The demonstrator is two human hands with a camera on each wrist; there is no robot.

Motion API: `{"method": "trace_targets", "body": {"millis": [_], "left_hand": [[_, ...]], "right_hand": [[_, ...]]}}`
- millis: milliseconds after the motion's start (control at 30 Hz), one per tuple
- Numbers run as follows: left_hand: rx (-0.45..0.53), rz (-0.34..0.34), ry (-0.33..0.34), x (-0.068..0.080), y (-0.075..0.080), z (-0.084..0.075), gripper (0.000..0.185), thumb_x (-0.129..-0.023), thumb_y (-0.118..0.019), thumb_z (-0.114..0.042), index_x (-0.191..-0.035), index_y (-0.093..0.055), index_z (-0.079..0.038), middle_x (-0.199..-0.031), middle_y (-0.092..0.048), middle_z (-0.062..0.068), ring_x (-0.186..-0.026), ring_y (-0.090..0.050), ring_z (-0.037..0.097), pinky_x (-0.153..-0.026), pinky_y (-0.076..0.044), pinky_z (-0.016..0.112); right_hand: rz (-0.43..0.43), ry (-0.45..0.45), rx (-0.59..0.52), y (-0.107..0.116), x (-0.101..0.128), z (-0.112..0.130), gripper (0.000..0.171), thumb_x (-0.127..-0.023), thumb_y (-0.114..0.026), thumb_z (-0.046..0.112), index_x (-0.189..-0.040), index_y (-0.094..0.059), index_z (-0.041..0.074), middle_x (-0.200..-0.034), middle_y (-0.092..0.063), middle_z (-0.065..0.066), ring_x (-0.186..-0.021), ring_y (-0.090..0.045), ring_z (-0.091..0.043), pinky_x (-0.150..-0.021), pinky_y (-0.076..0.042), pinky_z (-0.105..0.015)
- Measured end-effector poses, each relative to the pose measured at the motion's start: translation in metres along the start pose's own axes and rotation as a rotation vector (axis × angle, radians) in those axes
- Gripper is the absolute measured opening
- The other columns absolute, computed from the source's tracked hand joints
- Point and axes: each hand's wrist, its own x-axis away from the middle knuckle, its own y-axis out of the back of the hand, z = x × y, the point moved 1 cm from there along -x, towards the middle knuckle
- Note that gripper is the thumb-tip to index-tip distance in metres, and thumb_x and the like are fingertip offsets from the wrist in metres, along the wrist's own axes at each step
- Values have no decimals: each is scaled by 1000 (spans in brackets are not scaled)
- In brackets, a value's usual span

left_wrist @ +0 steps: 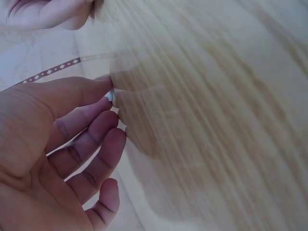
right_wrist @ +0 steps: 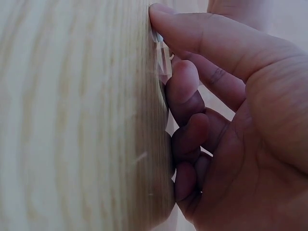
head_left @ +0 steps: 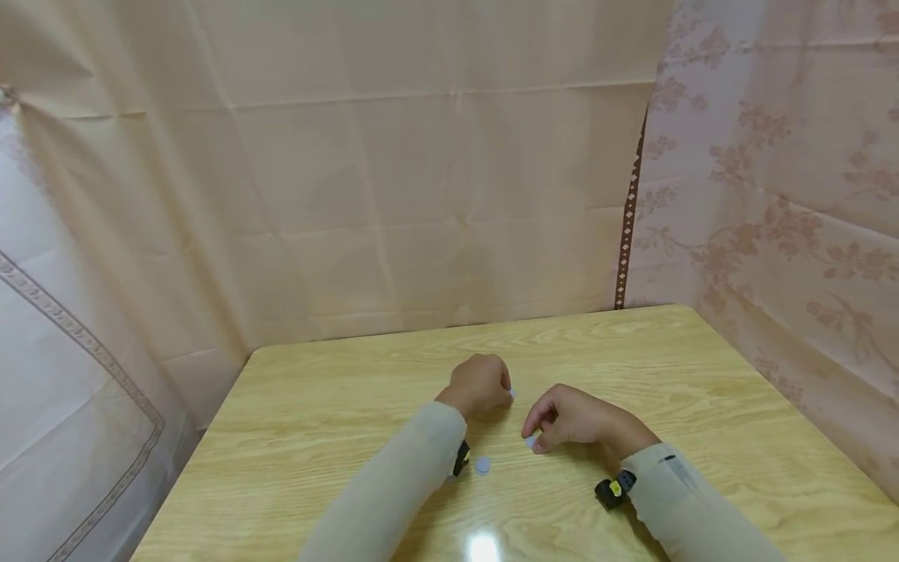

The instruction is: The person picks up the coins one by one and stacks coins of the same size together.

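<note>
my left hand (head_left: pixel 481 384) pinches a small pale disc (head_left: pixel 511 393) above the tabletop (head_left: pixel 316 406); my right hand (head_left: pixel 572 417) pinches another disc (head_left: pixel 530 442) against the wood; a third disc (head_left: pixel 482 466) lies near my left wrist.

Counter (head_left: pixel 337 406): light wood grain, smooth, semi-glossy, glare spot seen at 6 o'clock. Small discs (head_left: pixel 482 465): pale, matt, plastic-looking. Backdrop (head_left: pixel 421 195): creased matt cloth. Sleeves (head_left: pixel 393 499): soft knit.

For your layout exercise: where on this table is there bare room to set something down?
Bare wood spans the table left of the left hand, and right of the right hand. Crowded: between the hands, by the small discs.
</note>
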Motion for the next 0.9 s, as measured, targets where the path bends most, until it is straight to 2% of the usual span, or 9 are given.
{"method": "trace_targets", "body": {"millis": [200, 433, 533, 700, 900], "left_hand": [[-41, 11, -4, -2, 0, -3, 14, -87, -84, -28, -80, -73, -23, -83, -69, -13, -76, -61, 8, -70, -54, 34], [11, 26, 10, -1, -3, -3, 14, -88, -82, -26, -79, -72, -23, -81, -66, -13, -75, -60, 9, -67, -51, 31], [3, 28, 1, 0, -3, -4, 13, -88, -81, -25, -79, -72, -23, -80, -67, -13, -74, -61, 10, -66, -51, 32], [-84, 21, -41, 3, -5, -10, 13, -90, -78, -20, -79, -70, -20, -74, -64, -12, -67, -57, 8, -58, -49, 29], [-222, 25, -76, 5, -10, -22, 23, -94, -69, -11, -74, -58, -16, -61, -48, -6, -52, -41, 9, -44, -37, 23]], "right_hand": [[-6, -14, -5, -1, -1, 0, 15, -83, -87, 10, -97, -82, 13, -67, -60, 1, -59, -47, -7, -55, -38, -20], [-3, 0, -11, -1, 1, 1, 15, -83, -86, 9, -97, -81, 10, -68, -61, 0, -59, -48, -7, -54, -38, -20], [1, -3, -13, -2, 1, 2, 16, -83, -86, 10, -98, -81, 11, -68, -61, 0, -59, -48, -7, -55, -38, -20], [0, -6, -10, -3, 0, 1, 16, -83, -87, 10, -97, -81, 12, -69, -62, 0, -60, -48, -7, -56, -39, -20], [-6, 8, -11, -2, 0, -1, 16, -82, -87, 11, -96, -82, 12, -66, -61, 1, -58, -48, -6, -55, -39, -20]]}}
